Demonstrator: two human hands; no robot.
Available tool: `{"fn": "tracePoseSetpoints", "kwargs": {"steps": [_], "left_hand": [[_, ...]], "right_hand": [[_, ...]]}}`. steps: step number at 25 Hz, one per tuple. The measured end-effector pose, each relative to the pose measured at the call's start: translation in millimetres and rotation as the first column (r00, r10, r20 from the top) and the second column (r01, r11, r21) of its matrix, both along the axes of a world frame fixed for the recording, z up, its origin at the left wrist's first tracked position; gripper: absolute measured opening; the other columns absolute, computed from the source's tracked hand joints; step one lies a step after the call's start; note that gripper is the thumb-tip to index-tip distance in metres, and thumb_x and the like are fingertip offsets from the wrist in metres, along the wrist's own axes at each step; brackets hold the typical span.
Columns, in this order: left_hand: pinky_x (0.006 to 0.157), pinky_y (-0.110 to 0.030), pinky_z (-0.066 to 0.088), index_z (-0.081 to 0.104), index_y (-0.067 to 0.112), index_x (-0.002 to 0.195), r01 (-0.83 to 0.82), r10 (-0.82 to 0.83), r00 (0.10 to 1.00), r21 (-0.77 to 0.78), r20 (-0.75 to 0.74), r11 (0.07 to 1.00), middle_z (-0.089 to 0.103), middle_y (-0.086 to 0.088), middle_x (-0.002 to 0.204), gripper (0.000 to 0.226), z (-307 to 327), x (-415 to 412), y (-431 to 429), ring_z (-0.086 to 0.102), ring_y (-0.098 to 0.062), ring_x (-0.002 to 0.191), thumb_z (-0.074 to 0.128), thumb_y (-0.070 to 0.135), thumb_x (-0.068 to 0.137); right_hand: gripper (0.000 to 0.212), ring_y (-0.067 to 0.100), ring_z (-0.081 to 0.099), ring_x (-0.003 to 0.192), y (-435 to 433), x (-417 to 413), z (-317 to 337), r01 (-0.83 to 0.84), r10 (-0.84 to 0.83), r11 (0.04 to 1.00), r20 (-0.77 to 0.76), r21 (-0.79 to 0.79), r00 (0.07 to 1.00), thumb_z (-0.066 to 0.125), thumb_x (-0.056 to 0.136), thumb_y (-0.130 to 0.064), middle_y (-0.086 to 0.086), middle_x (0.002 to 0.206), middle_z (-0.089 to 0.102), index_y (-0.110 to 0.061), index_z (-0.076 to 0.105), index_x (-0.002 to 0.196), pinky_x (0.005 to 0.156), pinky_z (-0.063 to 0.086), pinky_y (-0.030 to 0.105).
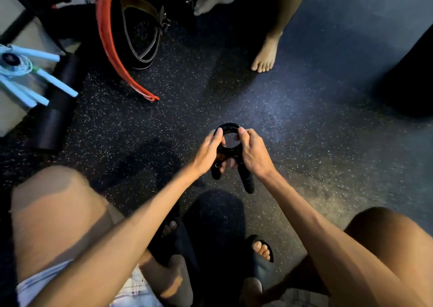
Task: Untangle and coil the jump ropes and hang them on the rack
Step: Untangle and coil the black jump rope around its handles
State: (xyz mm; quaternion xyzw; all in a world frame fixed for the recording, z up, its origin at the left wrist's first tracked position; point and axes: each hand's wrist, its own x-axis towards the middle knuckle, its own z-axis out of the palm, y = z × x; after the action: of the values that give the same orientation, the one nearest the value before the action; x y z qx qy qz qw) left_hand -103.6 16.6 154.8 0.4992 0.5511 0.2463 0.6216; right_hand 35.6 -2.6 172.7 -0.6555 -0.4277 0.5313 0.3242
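A black jump rope (229, 128) is wound into a small tight coil and held above the speckled rubber floor, between both hands. My left hand (208, 152) grips the coil's left side. Its right side is gripped by my right hand (253, 154). Two black handles (247, 181) stick out below the hands toward me. At the far left, several light blue jump ropes (35, 72), coiled, hang on a black rack (23, 4), their handles fanning out.
A red and black weight belt (110, 46) and a dark leather belt (145, 32) hang or lie at top centre. Another person's bare foot (266, 58) stands on the floor beyond the coil. A black roller (58, 109) lies at the left. My knees frame the lower view.
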Motion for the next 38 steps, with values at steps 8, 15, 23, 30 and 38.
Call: {"fn": "tracePoseSetpoints", "kwargs": {"steps": [8, 15, 23, 30, 38], "left_hand": [[0.061, -0.031, 0.044, 0.056, 0.001, 0.113, -0.365, 0.379, 0.917, 0.124, -0.121, 0.923, 0.065, -0.020, 0.097, 0.042, 23.5, -32.6, 48.0, 0.062, -0.035, 0.078, 0.030, 0.033, 0.106], [0.079, -0.049, 0.050, 0.056, 0.005, 0.114, -0.563, 0.600, 0.793, 0.249, -0.104, 0.788, 0.064, -0.019, 0.108, 0.046, 42.1, -99.6, 71.8, 0.062, -0.045, 0.097, 0.030, 0.042, 0.104], [0.042, -0.019, 0.043, 0.052, 0.007, 0.107, -0.778, 0.773, 0.627, 0.115, 0.097, 0.617, 0.055, -0.006, 0.086, 0.038, 24.3, -189.0, 51.7, 0.056, -0.016, 0.063, 0.037, 0.041, 0.103], [0.038, -0.023, 0.031, 0.048, 0.007, 0.097, -0.868, 0.852, 0.496, 0.100, 0.170, 0.486, 0.054, -0.013, 0.061, 0.028, -2.3, -247.1, 37.4, 0.048, -0.013, 0.040, 0.034, 0.028, 0.106], [0.049, -0.028, 0.038, 0.056, 0.014, 0.105, -0.856, 0.851, 0.503, 0.222, 0.152, 0.466, 0.060, -0.015, 0.073, 0.029, -33.6, -302.0, 95.1, 0.049, -0.027, 0.062, 0.034, 0.033, 0.106]], "right_hand": [[0.044, 0.035, 0.067, 0.057, 65.1, -44.2, 14.4, -0.153, 0.161, 0.986, -0.124, 0.071, 0.979, 0.035, 0.107, -0.038, 0.025, 0.080, 0.071, 0.003, 0.049, 0.116, 0.055, 0.056, 0.046], [0.031, 0.031, 0.063, 0.055, 105.6, -116.0, 21.4, -0.253, 0.300, 0.945, -0.241, 0.209, 0.923, 0.041, 0.106, -0.031, 0.017, 0.077, 0.068, -0.001, 0.044, 0.116, 0.057, 0.054, 0.039], [0.022, 0.028, 0.055, 0.047, 123.9, -213.6, -3.2, -0.406, 0.484, 0.856, -0.220, 0.319, 0.847, 0.040, 0.107, -0.027, 0.016, 0.068, 0.062, -0.006, 0.048, 0.103, 0.041, 0.043, 0.032], [0.023, 0.032, 0.051, 0.046, 140.8, -294.1, -48.3, -0.548, 0.619, 0.768, -0.168, 0.332, 0.767, 0.039, 0.106, -0.032, 0.019, 0.067, 0.056, -0.015, 0.055, 0.105, 0.038, 0.040, 0.033], [0.025, 0.028, 0.050, 0.044, 209.5, -356.0, -79.4, -0.543, 0.631, 0.728, -0.100, 0.418, 0.769, 0.035, 0.106, -0.035, 0.019, 0.063, 0.056, -0.021, 0.056, 0.101, 0.040, 0.039, 0.032]]}}
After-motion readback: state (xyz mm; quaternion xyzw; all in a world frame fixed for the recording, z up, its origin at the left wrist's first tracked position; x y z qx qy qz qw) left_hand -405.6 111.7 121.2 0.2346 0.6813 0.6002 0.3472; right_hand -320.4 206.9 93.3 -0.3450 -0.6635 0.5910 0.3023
